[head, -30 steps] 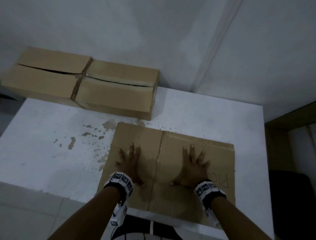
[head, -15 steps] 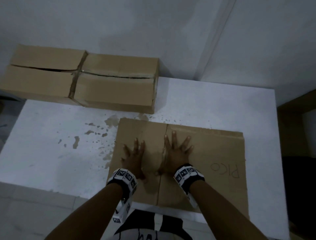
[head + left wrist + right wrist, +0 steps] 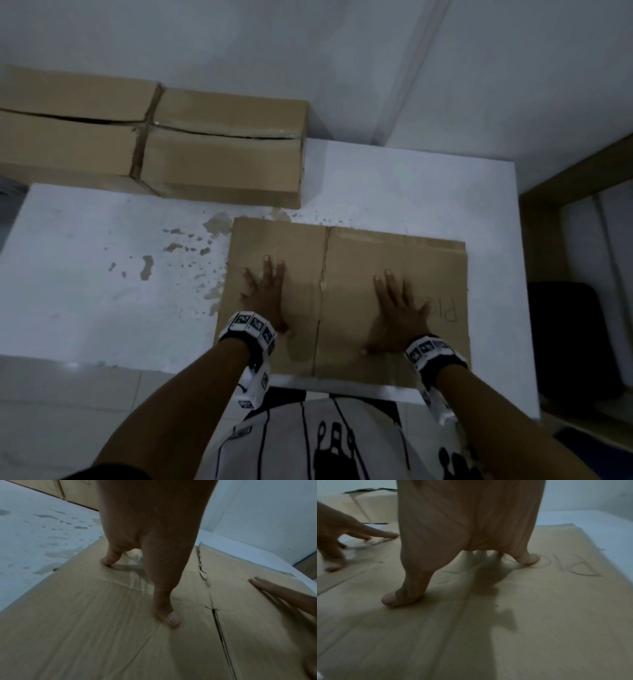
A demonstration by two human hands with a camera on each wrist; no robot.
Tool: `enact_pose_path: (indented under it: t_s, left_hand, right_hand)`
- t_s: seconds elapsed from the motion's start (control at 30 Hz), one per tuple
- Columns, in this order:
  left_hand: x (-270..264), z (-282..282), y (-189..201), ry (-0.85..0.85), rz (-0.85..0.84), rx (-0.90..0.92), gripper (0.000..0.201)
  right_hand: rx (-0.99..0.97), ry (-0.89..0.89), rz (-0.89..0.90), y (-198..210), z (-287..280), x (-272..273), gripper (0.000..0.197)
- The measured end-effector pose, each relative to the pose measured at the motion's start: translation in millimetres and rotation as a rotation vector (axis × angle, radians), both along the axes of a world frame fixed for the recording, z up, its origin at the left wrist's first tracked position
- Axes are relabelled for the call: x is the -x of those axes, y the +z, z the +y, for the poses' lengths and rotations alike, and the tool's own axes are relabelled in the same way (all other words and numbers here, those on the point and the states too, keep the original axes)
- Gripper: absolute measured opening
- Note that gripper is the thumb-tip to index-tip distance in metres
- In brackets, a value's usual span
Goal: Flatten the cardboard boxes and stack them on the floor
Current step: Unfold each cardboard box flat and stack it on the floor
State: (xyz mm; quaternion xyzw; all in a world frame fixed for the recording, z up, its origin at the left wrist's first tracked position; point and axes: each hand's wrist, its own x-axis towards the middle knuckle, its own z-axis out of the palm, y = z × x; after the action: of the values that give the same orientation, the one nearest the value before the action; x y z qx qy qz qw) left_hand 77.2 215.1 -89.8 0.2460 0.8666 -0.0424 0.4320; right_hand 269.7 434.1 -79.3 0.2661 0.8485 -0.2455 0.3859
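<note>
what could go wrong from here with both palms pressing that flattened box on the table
1. The flattened box overhangs the white table's near edge, so it may tip or slide off when the left hand and right hand lift.
2. The torn centre seam might rip further under pressure.
3. Brown stains beside its left edge may smear it, if wet.

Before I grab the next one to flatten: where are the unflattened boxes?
In the head view, the unflattened boxes sit at the table's far left, behind the flattened cardboard.
</note>
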Motion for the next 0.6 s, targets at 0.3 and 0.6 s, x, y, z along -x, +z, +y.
enact_pose_path:
  t_s: [0.3,0.6]
  left_hand:
    - [-35.9,-12.1,-2.7,0.135,0.077,-0.074,0.119]
    - [-88.9,-4.0,4.7,0.763,0.082,-0.252,0.084]
  right_hand:
    - [-0.054,-0.115,-0.068,0.0,44.9,-38.9,0.166]
    - [-0.039,0.147,0.218,-18.0,55.5,75.3,0.136]
